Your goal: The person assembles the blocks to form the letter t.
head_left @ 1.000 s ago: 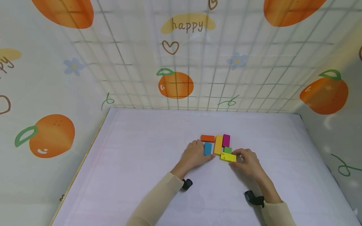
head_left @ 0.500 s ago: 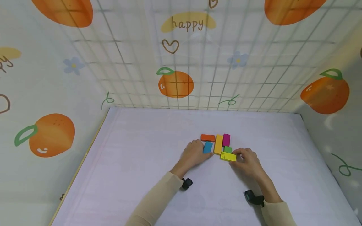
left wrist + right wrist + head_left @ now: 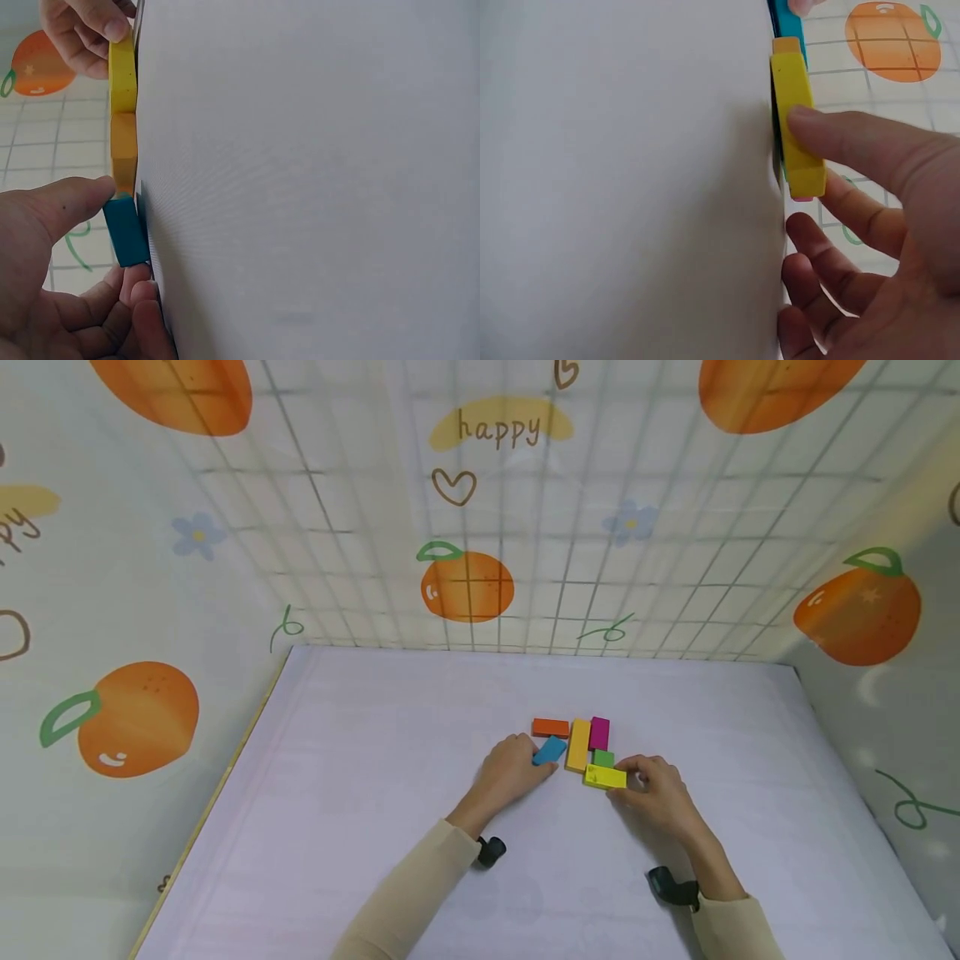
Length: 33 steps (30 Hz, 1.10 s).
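My left hand (image 3: 508, 778) pinches a blue block (image 3: 550, 751) between thumb and fingers; the block lies slanted, and one end is close under the orange-red block (image 3: 551, 727). With thumb and index finger my right hand (image 3: 660, 793) grips the right end of a bright yellow block (image 3: 604, 777). Behind that block sits a small green block (image 3: 603, 758), with a magenta block (image 3: 599, 733) beyond it. A longer amber block (image 3: 577, 746) stands lengthwise between the blue and magenta ones. In the left wrist view the thumb presses the blue block (image 3: 127, 231) from above.
The blocks lie on a white-covered table (image 3: 375, 760). A patterned curtain (image 3: 360, 568) with oranges rises behind the table and at both sides. Each wrist carries a small black camera, such as the left one (image 3: 491, 852).
The blue block has turned clockwise from nearly lengthwise to a slant, and its near end has moved left with my left hand. My right hand and the other blocks have stayed about where they were.
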Each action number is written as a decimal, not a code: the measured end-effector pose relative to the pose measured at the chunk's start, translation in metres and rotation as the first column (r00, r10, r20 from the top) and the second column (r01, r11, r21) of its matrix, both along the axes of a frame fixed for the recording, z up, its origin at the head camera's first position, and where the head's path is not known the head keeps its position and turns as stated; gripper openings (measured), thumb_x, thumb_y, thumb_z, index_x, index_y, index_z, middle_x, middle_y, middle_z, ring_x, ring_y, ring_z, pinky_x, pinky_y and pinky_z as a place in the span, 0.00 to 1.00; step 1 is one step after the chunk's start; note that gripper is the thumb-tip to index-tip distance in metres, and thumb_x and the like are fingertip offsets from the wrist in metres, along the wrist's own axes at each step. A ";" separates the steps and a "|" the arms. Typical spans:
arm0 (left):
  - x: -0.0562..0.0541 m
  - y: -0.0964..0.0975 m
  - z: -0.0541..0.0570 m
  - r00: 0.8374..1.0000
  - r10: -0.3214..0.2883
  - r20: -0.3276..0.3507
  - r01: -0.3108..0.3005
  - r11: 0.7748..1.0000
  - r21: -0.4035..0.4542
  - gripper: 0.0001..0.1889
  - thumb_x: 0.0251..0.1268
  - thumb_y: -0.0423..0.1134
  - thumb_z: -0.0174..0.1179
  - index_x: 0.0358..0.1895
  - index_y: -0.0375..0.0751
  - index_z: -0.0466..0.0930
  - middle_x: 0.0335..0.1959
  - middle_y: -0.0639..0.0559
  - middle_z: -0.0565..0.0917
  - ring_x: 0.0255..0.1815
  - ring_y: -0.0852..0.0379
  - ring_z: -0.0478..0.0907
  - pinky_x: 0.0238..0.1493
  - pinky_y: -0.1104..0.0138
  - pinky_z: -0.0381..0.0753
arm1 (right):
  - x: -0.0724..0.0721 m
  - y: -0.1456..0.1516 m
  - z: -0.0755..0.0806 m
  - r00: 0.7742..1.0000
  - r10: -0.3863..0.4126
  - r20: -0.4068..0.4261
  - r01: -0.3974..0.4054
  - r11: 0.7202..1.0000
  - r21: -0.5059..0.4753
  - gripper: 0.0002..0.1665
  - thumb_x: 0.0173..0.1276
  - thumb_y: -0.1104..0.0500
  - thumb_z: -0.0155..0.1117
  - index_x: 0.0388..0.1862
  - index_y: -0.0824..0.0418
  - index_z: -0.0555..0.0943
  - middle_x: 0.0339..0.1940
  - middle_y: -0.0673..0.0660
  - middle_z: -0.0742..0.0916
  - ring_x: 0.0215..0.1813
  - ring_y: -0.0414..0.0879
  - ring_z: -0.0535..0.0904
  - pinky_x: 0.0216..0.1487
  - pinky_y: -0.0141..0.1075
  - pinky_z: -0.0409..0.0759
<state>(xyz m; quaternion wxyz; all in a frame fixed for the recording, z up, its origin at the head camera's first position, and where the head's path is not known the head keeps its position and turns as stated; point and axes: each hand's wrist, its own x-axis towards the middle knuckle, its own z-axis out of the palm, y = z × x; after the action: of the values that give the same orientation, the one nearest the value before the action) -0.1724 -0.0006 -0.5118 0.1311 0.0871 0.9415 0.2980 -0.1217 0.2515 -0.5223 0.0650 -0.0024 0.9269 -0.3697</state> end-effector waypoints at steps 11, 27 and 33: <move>0.006 -0.008 0.003 0.997 -0.033 -0.067 0.031 0.999 -0.027 0.21 0.62 0.55 0.69 0.43 0.38 0.85 0.27 0.53 0.75 0.26 0.58 0.72 0.24 0.69 0.69 | 0.005 0.001 0.002 1.000 -0.006 0.004 0.006 1.000 -0.002 0.26 0.60 0.56 0.77 0.56 0.62 0.81 0.47 0.61 0.79 0.49 0.56 0.72 0.48 0.47 0.78; 0.016 -0.035 0.008 0.993 -0.038 -0.109 0.045 0.997 0.066 0.22 0.58 0.55 0.71 0.48 0.44 0.87 0.37 0.58 0.82 0.34 0.64 0.76 0.33 0.70 0.77 | 0.009 -0.004 0.011 0.999 0.011 -0.047 -0.013 0.999 -0.048 0.26 0.62 0.55 0.76 0.57 0.62 0.79 0.50 0.60 0.80 0.48 0.54 0.75 0.44 0.42 0.79; 0.017 -0.049 0.012 0.988 -0.055 -0.143 0.066 0.995 0.078 0.20 0.59 0.53 0.72 0.49 0.44 0.87 0.36 0.57 0.81 0.34 0.63 0.75 0.34 0.70 0.77 | 0.009 -0.007 0.014 0.995 0.037 -0.092 -0.043 0.997 -0.059 0.25 0.62 0.58 0.76 0.57 0.63 0.79 0.50 0.61 0.81 0.47 0.54 0.76 0.43 0.42 0.78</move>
<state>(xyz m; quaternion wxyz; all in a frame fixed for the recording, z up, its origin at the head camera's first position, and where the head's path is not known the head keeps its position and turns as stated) -0.1556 -0.0499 -0.4994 0.0697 0.1417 0.9323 0.3255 -0.1132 0.2442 -0.5079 0.0303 -0.0397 0.9169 -0.3959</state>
